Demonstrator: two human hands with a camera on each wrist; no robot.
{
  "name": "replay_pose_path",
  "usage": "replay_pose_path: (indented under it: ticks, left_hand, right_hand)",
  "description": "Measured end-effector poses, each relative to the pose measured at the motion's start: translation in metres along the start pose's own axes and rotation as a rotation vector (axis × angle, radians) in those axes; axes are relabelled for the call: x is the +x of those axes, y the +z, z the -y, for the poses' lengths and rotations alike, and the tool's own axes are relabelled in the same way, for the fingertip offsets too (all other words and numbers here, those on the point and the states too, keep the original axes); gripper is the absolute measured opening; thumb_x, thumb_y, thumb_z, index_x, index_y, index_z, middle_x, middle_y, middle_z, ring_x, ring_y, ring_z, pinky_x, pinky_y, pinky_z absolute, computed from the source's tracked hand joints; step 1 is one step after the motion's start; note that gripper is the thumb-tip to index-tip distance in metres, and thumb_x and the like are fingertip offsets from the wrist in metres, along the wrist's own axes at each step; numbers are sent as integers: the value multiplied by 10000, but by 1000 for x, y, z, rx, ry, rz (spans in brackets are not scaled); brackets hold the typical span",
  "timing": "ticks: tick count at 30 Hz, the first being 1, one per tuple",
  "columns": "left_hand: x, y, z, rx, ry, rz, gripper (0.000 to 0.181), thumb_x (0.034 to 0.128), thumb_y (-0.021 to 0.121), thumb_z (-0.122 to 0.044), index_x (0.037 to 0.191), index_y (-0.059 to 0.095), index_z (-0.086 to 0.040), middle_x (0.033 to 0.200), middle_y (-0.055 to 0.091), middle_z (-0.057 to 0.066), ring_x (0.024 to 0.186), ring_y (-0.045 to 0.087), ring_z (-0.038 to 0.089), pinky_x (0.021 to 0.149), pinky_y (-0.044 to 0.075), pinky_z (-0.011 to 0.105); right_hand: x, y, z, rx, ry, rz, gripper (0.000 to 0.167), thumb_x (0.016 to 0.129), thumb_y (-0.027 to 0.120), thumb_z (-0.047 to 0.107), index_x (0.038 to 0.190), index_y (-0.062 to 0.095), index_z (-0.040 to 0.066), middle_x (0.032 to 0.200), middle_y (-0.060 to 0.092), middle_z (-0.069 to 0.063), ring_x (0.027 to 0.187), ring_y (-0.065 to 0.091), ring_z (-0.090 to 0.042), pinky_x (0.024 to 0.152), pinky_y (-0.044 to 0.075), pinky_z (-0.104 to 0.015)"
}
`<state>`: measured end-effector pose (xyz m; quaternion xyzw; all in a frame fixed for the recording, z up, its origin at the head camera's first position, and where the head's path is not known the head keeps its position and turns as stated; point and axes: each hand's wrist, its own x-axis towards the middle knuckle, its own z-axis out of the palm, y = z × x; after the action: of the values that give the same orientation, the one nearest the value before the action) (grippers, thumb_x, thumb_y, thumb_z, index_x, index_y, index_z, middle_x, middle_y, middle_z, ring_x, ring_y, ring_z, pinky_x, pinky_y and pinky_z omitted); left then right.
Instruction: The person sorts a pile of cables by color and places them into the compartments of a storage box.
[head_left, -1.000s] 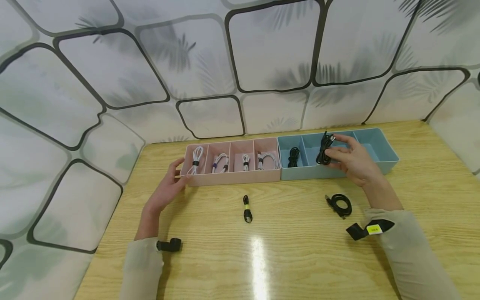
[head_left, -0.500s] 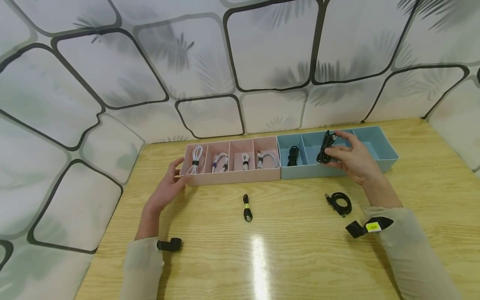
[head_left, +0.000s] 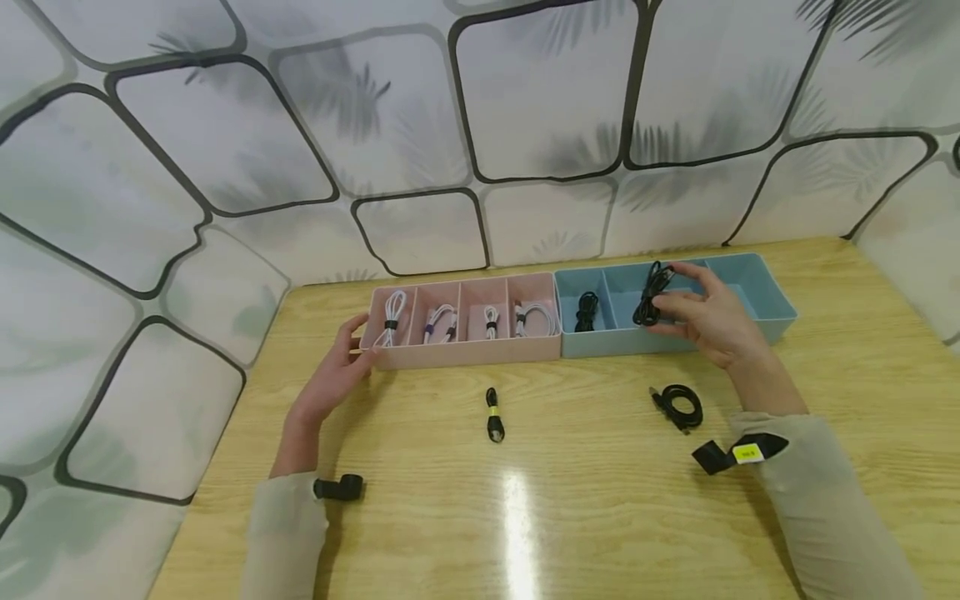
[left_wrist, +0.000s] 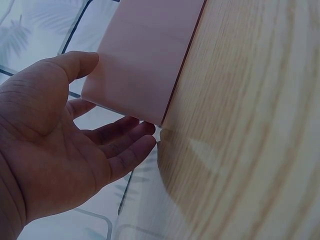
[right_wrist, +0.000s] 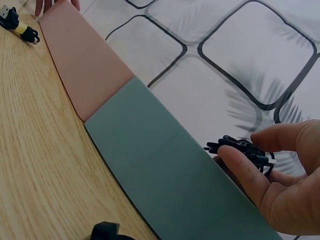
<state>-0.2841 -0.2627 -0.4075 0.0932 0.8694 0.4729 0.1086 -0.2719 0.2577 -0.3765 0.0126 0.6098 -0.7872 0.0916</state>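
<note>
My left hand (head_left: 334,373) rests at the left end of a pink divided box (head_left: 465,358). In the left wrist view its thumb touches the front wall, while the fingers lie loosely along the end. My right hand (head_left: 712,323) pinches a coiled black cable (head_left: 649,298) between thumb and fingers, over the second compartment of a blue divided box (head_left: 622,344). The right wrist view shows this black cable (right_wrist: 242,149) above the box rim, with a metal plug at one end. Another black cable bundle (head_left: 587,312) lies in the blue box's leftmost compartment.
White cables (head_left: 393,318) lie in the pink box's compartments. On the wooden table (head_left: 420,500) are a small black cable with a yellow band (head_left: 494,415) and a round-coiled black cable (head_left: 681,407). A patterned wall (head_left: 547,221) stands behind the boxes, which adjoin end to end.
Hardly anything differs. My right hand keeps the black cable over the same blue compartment, the cable turning only slightly. My left hand stays at the pink box.
</note>
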Motion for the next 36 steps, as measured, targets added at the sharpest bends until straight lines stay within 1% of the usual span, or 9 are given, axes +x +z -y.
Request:
replay_pose_path:
  ticks: [2,5,8,10,12,19,27,36]
  left_hand:
    - [0,0,0,1,-3,0,675,1063,469,-278,1594,68,-165,1469,339,322,1271,471,461,926,430,509]
    - [-1,0,-1,10,-7,-4,682,1061,473,-306,1594,68,-174,1474,337,313,1264,475,453,917,435,508]
    - [-1,0,-2,20,-10,-5,686,1060,472,-318,1594,67,-177,1482,331,311,1274,469,454,928,433,506]
    - [-2,0,-2,16,-10,-3,684,1060,471,-313,1594,65,-178,1484,327,315,1281,463,461,939,428,511]
    - [-1,0,-2,14,-7,-2,680,1062,467,-305,1595,64,-178,1482,327,319,1282,463,464,938,427,512]
    - [0,0,0,18,0,-11,674,1062,470,-296,1594,73,-177,1465,349,322,1236,496,455,890,444,469]
    - [-2,0,2,12,-6,-11,673,1059,475,-318,1592,85,-193,1470,346,316,1263,480,467,933,427,500]
    - [-3,1,1,3,-5,-4,667,1061,471,-306,1592,84,-193,1476,339,318,1280,469,472,955,416,524]
  right_hand:
    - [0,0,0,-9,5,-4,873,970,615,23,1599,16,107,902,627,-20,773,681,-146,751,583,-317]
    - [0,-1,1,-36,10,-15,835,986,602,65,1598,35,107,1048,545,-103,797,690,-128,759,581,-307]
    - [0,-1,3,-47,21,-15,789,999,590,101,1590,69,78,1222,417,-183,865,714,-136,771,577,-301]
    - [0,-2,3,-42,25,-10,761,1005,581,111,1581,88,50,1289,371,-225,894,723,-147,773,576,-301]
    - [0,-2,4,-45,27,-7,736,1013,567,124,1574,100,27,1326,351,-226,905,725,-149,774,575,-302]
    - [0,-3,4,-52,26,-3,715,1024,548,152,1575,113,22,1324,376,-202,906,726,-147,774,576,-304]
    - [-1,-5,4,-55,29,-2,698,1029,537,159,1573,123,20,1280,423,-182,898,728,-148,769,576,-300]
    - [0,-7,1,-54,40,-5,723,1019,562,172,1573,121,22,1280,419,-183,897,729,-151,772,577,-304]
